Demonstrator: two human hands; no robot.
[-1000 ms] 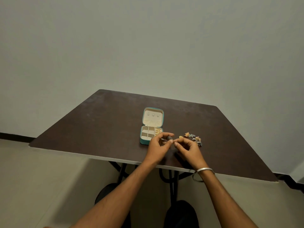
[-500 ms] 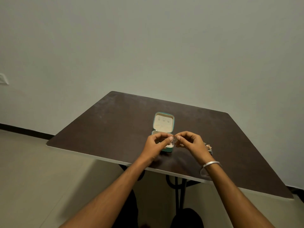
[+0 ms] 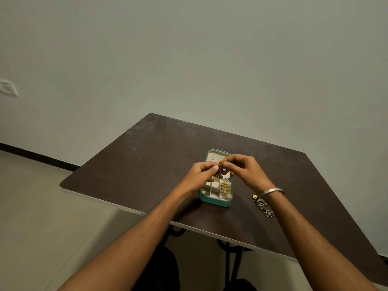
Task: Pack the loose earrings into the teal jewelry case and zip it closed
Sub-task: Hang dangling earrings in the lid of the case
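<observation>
Teal walls of the jewelry case point(image 3: 214, 201) now sit directly under your hands, where 1 second ago your hands worked at its 4 o'clock side, beside the loose earrings point(image 3: 262, 205). Your left hand point(image 3: 198, 175) and right hand point(image 3: 244, 168) have risen and come over the open case, fingertips meeting, with 1 small dark earring point(image 3: 219, 175) hanging between them above the tray. Both hands look pinched on it, thumb against forefinger, though the piece is too small to say which hand carries the weight.

Inside the tray, the compartment at 3 o'clock already holds gold pieces point(image 3: 224, 187); the others look bare as far as your hands let you see. The lid stands open at 12 o'clock, partly hidden behind your fingers.

Judging by this, you have moved from picking up to placing: the dark earring is ready to be lowered into a compartment. The remaining pile lies on the brown table point(image 3: 147, 164) at the case's 3 o'clock, just past your right wrist with its silver bangle point(image 3: 271, 191), so several trips remain before zipping.
</observation>
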